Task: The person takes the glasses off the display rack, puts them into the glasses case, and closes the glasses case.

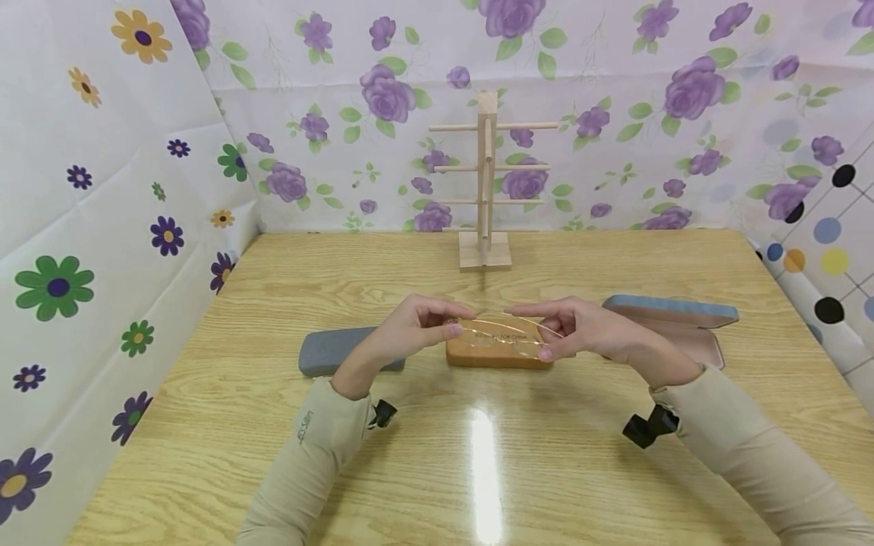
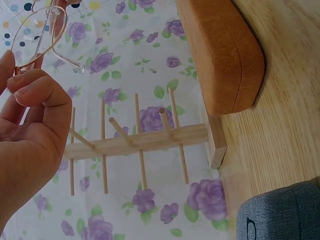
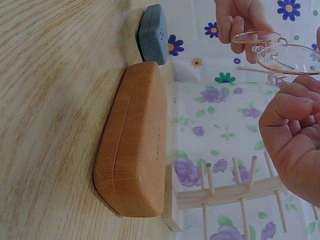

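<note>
A pair of thin gold-rimmed glasses (image 3: 290, 59) is held up between both hands, above an orange-brown glasses case (image 1: 501, 358). My left hand (image 1: 413, 330) pinches one side of the frame between thumb and fingers. On the other side, my right hand (image 1: 580, 327) pinches the rim and temple. The left wrist view shows one round lens rim (image 2: 56, 42) and a temple with a clear tip (image 2: 75, 65) next to the left fingers. The brown case is closed, with dark lettering on its lid. The lenses are transparent and hard to make out in the head view.
A wooden rack (image 1: 486, 174) with several pegs stands at the back, bearing nothing. A closed grey-blue case (image 1: 328, 353) lies left, partly behind the left forearm. To the right, a blue case (image 1: 683, 309) lies open with a pale lining. Patterned cloth surrounds the wooden table (image 1: 437, 470).
</note>
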The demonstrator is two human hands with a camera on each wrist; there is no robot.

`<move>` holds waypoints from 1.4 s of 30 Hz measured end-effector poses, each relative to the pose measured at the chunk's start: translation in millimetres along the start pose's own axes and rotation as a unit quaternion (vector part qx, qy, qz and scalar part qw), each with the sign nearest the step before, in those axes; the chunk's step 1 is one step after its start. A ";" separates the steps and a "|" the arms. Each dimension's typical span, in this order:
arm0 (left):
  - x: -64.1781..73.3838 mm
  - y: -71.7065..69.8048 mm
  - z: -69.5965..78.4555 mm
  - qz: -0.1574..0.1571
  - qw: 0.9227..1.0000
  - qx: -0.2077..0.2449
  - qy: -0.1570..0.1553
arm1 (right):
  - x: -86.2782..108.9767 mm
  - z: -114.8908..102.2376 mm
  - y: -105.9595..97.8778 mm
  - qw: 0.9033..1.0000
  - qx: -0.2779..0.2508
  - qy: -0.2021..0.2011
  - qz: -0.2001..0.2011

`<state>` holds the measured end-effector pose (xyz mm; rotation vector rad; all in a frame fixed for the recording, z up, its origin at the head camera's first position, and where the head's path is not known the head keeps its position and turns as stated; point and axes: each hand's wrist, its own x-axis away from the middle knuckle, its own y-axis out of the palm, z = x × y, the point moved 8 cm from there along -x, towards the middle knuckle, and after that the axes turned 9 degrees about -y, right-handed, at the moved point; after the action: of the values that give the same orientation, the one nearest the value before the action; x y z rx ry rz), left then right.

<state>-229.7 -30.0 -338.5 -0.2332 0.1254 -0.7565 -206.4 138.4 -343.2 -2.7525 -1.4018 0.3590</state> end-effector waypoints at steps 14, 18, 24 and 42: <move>-2.2 3.3 0.0 -0.006 1.000 -0.013 0.012 | 0.7 -1.2 3.4 1.000 0.000 -0.015 -0.025; -2.0 4.0 0.3 -0.006 1.000 -0.011 0.009 | 1.0 -0.9 2.8 0.999 0.013 -0.014 -0.026; -1.9 3.6 -0.9 -0.005 1.000 -0.013 0.002 | 0.6 0.0 4.2 0.999 -0.001 -0.017 -0.039; -2.0 3.3 -2.9 0.006 1.000 -0.005 0.009 | 8.9 -0.6 -13.1 0.997 0.066 0.011 0.042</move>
<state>-229.6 -26.8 -342.0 -0.2348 0.1479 -0.7466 -211.6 153.4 -342.6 -2.7054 -1.2125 0.4072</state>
